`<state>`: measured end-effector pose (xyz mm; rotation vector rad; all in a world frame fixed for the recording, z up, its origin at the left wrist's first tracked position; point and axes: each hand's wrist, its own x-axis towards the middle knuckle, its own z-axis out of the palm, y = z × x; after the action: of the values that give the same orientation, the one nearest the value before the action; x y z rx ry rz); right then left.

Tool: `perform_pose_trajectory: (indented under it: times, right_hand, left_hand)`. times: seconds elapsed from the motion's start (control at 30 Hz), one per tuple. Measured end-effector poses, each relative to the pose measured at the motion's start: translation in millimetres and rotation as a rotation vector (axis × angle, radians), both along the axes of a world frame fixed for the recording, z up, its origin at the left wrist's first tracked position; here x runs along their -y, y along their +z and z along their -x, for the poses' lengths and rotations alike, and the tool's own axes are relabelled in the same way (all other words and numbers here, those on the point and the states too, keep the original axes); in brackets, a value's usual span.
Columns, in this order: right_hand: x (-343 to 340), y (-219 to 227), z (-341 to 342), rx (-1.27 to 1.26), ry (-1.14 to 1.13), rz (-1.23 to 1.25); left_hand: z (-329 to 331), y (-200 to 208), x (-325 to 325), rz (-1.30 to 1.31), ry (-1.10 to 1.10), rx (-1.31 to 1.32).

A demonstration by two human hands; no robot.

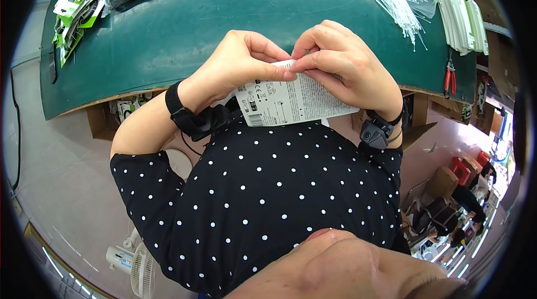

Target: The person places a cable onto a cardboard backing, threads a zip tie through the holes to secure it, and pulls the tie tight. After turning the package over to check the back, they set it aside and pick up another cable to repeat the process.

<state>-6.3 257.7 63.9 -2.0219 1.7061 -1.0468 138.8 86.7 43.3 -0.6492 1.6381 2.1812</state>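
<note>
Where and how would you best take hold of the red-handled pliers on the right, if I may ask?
Probably by the red handles, coming from the near side with the right hand: the pliers lie with the handles toward the person and the metal head pointing away.

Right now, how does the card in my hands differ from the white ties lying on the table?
The card is broad and flat; the ties are thin strands. The card is densely printed; the ties look plain. The card is held by your left hand and right hand; the ties lie in a pile on the green table. Both are mostly white.
</note>
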Motion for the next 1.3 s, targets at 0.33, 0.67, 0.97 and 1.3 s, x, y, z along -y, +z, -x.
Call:
perform_pose_trajectory:
  times: [0.33, 0.67, 0.97, 1.3]
  right_hand:
    - [-0.3, 2.6, -2.0, 0.005, -0.002, -0.001]
    - [-21.3, 1.8, 17.3, 0.721, -0.180, -0.015]
    - [-17.4, -33.6, 10.2, 1.368, -0.226, -0.508]
    - [-9.9, -49.3, -5.6, 1.023, -0.218, -0.657]
  left_hand:
    - [-3.7, -1.7, -1.7, 0.036, 0.008, -0.084]
    - [-21.8, 19.8, -8.6, 0.249, 0.038, -0.281]
    - [-26.6, 9.2, -7.2, 0.597, 0.011, -0.646]
    - [-29.1, -2.6, -4.7, 0.563, 0.061, -0.616]
